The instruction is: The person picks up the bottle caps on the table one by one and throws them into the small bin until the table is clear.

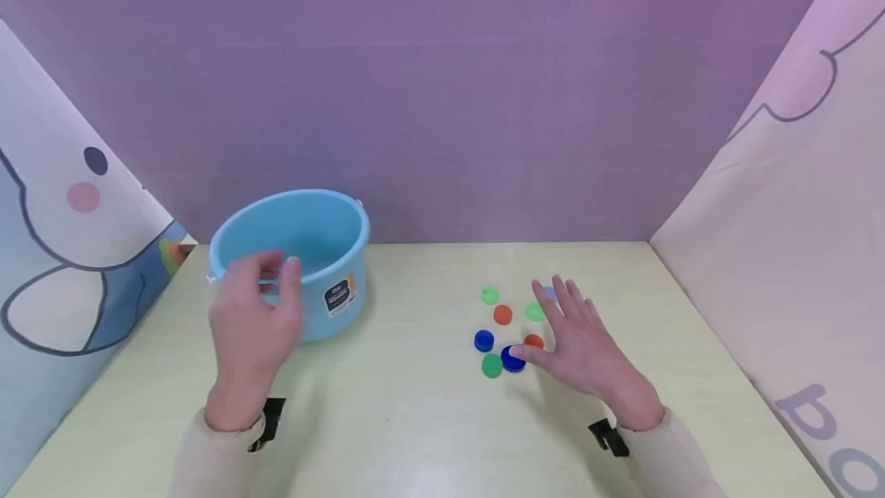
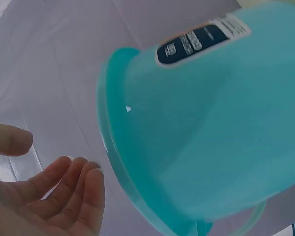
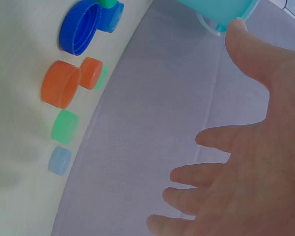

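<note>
Left hand (image 1: 250, 323) near blue bucket (image 2: 206, 132); label (image 2: 199, 44) seems illegible

Head view: bright, diffuse light; pale glare on worktop (image 1: 408, 436), near side; faint, soft-edged shadows between left hand (image 1: 256, 313) and right hand (image 1: 581, 348), the left slightly blurred. Wrist views: dimmer, greyish, low contrast; left, sheen on creased backdrop (image 2: 54, 83).

High forward-and-down head view, close sideways wrist views, with the bucket (image 1: 311, 233) in all three.
</note>
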`<state>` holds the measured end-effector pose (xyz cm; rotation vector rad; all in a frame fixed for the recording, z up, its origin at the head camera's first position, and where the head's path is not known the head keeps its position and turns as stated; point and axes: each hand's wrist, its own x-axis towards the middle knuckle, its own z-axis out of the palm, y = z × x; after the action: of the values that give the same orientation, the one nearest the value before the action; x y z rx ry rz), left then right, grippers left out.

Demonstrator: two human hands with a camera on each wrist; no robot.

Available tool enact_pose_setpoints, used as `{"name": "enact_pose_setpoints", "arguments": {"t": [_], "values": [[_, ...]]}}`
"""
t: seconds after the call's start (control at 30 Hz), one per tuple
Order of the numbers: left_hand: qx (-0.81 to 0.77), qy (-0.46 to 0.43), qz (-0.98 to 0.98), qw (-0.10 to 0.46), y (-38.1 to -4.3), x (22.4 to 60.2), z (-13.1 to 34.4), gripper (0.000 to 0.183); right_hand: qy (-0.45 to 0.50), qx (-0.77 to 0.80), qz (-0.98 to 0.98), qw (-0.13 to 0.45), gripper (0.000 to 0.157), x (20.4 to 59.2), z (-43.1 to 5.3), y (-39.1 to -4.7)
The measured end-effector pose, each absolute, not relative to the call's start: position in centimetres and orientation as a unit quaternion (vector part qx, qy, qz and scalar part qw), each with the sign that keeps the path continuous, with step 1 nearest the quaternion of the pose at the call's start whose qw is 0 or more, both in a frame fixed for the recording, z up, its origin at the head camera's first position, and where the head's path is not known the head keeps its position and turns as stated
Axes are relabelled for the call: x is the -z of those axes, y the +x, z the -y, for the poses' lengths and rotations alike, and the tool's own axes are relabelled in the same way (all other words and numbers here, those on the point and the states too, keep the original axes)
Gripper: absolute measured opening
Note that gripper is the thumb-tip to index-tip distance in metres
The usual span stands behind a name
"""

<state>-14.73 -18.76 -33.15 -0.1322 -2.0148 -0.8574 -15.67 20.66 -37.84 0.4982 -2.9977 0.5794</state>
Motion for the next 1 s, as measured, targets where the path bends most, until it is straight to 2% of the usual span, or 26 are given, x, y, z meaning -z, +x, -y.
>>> {"name": "enact_pose_setpoints", "arguments": {"t": [0.27,0.53,0.7,0.87,0.93,1.0], "values": [[0.331,-0.004,0.825,0.459,-14.7,32.9,20.3,0.031,0.164,-0.187,0.968,0.030,0.103,38.4,-20.8,-15.9],[0.296,-0.064,0.842,0.447,-15.9,33.8,21.1,0.035,0.162,-0.183,0.969,0.029,0.102,38.5,-21.0,-16.2],[0.266,-0.106,0.862,0.417,-16.5,34.3,21.3,0.040,0.160,-0.183,0.970,0.024,0.103,38.7,-21.1,-16.3],[0.227,-0.149,0.884,0.380,-16.8,34.8,21.5,0.059,0.162,-0.179,0.970,0.023,0.102,38.9,-21.1,-16.5],[0.217,-0.153,0.890,0.372,-16.8,34.9,21.6,0.057,0.164,-0.177,0.970,0.021,0.101,39.0,-21.1,-16.5],[0.212,-0.155,0.894,0.364,-16.9,35.0,21.5,0.048,0.165,-0.177,0.970,0.017,0.101,39.1,-21.1,-16.6]]}}
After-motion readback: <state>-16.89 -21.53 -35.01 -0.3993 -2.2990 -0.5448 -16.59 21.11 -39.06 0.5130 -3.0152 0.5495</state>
